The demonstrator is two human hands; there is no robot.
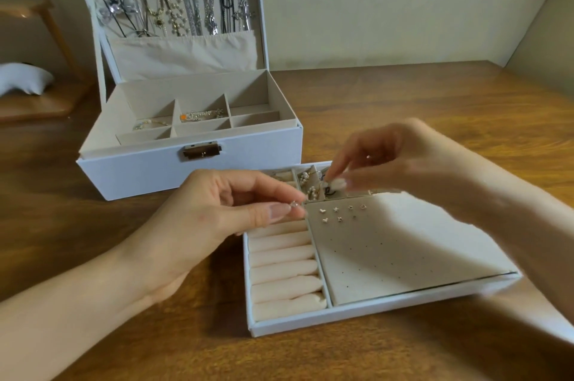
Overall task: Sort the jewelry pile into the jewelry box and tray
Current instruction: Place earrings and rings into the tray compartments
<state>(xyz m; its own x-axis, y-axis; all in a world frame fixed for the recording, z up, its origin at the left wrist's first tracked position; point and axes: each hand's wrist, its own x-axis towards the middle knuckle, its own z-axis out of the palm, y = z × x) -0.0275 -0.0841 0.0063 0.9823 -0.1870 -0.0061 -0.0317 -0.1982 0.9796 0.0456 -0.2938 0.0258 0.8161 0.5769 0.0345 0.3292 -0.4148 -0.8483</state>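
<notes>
The white tray [310, 320] lies on the wooden table in front of me, with cream ring rolls on its left and a perforated stud pad [388, 256] on its right. Several small studs [338, 213] sit in the pad's top rows. My left hand [205, 225] pinches a small sparkly earring [293, 204] between thumb and forefinger over the tray's left edge. My right hand [397, 160] reaches down into the tray's small back compartments, its fingertips pinched on a tiny piece I cannot make out. The open white jewelry box [192, 163] stands behind the tray.
Necklaces [177, 8] hang inside the box's raised lid above a fabric pocket. Bracelets [198, 115] lie in the box's divided compartments. A wooden stand [46, 39] and a white cushion [25, 81] are at the far left. A wall runs behind the table.
</notes>
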